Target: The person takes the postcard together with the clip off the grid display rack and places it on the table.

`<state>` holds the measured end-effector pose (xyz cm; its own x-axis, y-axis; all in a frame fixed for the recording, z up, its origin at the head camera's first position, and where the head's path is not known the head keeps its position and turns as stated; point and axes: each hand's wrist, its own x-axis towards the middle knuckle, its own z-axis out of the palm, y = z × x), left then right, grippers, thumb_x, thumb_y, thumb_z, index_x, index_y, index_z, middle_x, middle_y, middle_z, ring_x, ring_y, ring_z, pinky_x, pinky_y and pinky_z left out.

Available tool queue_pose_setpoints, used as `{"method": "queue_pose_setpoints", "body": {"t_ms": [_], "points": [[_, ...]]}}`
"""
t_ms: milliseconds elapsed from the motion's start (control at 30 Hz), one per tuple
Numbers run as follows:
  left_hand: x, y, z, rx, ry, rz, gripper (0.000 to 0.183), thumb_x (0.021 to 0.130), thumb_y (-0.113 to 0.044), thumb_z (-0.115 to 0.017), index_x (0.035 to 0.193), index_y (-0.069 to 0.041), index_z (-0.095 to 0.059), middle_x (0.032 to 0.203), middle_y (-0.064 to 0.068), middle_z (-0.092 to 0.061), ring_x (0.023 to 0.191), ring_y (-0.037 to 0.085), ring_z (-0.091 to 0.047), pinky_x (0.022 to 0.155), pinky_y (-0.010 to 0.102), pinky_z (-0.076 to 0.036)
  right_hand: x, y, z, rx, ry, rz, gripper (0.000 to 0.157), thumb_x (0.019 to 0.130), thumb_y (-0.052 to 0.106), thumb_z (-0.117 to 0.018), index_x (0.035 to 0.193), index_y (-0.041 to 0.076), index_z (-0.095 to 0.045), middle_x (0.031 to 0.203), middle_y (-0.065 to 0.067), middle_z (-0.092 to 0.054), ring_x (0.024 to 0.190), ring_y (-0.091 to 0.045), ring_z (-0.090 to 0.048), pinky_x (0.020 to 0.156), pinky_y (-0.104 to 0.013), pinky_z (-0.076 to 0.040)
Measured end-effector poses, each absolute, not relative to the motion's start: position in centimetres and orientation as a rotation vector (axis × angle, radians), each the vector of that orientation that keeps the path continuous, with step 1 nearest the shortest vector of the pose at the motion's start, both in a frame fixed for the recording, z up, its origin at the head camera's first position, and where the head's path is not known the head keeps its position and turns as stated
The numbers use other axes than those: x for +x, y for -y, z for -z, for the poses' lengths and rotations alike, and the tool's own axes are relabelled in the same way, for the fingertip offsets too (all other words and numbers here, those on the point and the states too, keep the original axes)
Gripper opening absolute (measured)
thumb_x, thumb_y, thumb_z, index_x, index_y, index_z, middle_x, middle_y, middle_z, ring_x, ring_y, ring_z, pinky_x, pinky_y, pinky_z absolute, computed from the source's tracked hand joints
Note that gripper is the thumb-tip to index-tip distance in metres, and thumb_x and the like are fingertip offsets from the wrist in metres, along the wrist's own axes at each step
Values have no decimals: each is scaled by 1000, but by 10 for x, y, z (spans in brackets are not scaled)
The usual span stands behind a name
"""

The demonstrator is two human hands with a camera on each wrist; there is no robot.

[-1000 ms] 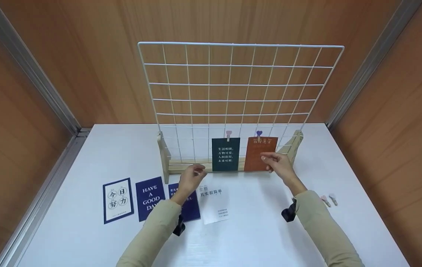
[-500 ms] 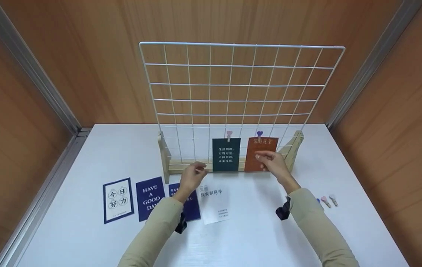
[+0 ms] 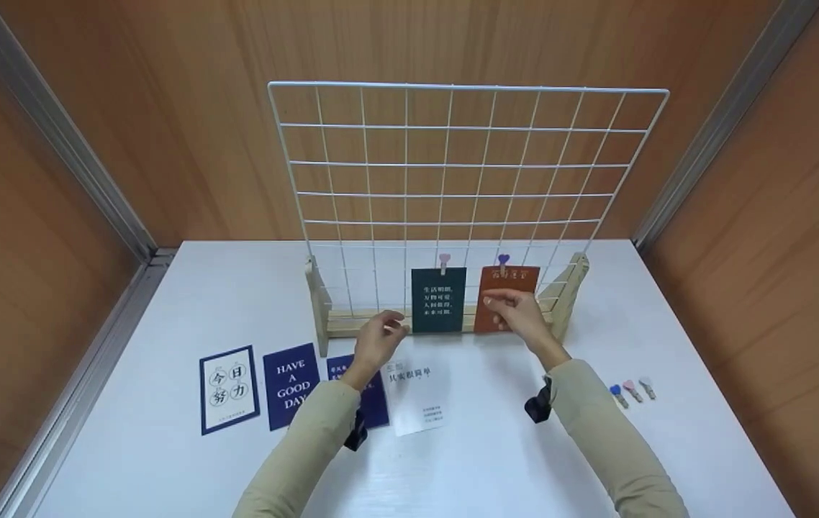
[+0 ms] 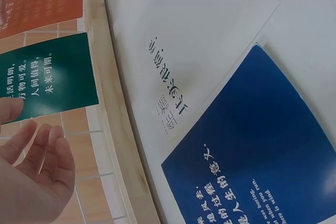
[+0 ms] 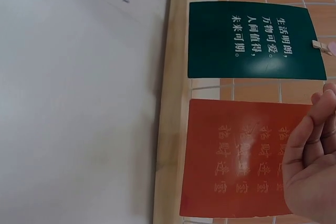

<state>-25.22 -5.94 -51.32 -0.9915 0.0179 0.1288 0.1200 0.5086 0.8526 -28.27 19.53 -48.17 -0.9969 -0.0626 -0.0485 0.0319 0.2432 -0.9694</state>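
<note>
A dark green card (image 3: 438,316) with white writing hangs from a pink heart clip (image 3: 444,260) low on the white wire grid. Right of it, an orange card (image 3: 519,278) hangs from a purple heart clip (image 3: 504,260). My left hand (image 3: 378,344) is just left of the green card, its fingers loosely bent and holding nothing. In the left wrist view the thumb overlaps the green card's edge; I cannot tell if it touches. My right hand (image 3: 522,318), also holding nothing, is in front of the orange card and hides part of it, fingers loosely bent.
The wire grid (image 3: 450,165) stands in a wooden base (image 3: 317,306). Two navy cards (image 3: 292,385) (image 3: 373,406), a white card (image 3: 417,403) and a blue-bordered card (image 3: 229,414) lie on the table. Three heart clips (image 3: 631,390) lie at the right. Wooden walls surround the table.
My right hand has moved left across the orange card, baring the blue clip on the table. My left hand has shifted slightly right and up toward the green card.
</note>
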Motion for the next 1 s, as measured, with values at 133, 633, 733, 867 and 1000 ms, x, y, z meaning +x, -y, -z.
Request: {"method": "queue_pose_setpoints", "body": {"t_ms": [133, 633, 733, 867, 1000], "points": [[-253, 57, 513, -124, 2646, 1503, 24, 82, -13, -61, 103, -3, -60, 88, 6, -58, 78, 19, -57, 67, 32, -47, -284, -190, 480, -31, -2421, 1865, 28, 85, 16, -59, 110, 3, -60, 80, -13, -56, 57, -11, -49, 51, -21, -45], [-261, 50, 509, -125, 2680, 1413, 25, 82, -17, -62, 103, -5, -59, 91, 7, -58, 78, 19, -56, 67, 32, -46, -294, -167, 472, -157, -2416, 1942, 23, 85, 8, -58, 106, 0, -62, 75, -23, -53, 56, -20, -50, 47, -21, -42], [-263, 49, 508, -143, 2669, 1401, 26, 82, -16, -62, 105, -4, -59, 93, 7, -58, 78, 19, -57, 68, 32, -46, -296, -162, 469, -186, -2443, 1950, 23, 85, 8, -58, 106, 0, -62, 72, -23, -52, 56, -23, -50, 46, -20, -42], [-264, 48, 506, -152, 2667, 1387, 27, 82, -16, -62, 105, -4, -58, 94, 8, -58, 79, 19, -57, 69, 32, -46, -298, -156, 466, -181, -2484, 1954, 22, 84, 8, -59, 105, 1, -63, 75, -30, -51, 55, -23, -50, 44, -19, -42], [-265, 47, 505, -141, 2678, 1375, 27, 82, -16, -62, 106, -4, -58, 94, 8, -57, 79, 18, -56, 68, 32, -46, -299, -151, 463, -175, -2502, 1992, 22, 83, 8, -60, 104, 1, -63, 75, -32, -51, 52, -19, -49, 43, -20, -42]]}}
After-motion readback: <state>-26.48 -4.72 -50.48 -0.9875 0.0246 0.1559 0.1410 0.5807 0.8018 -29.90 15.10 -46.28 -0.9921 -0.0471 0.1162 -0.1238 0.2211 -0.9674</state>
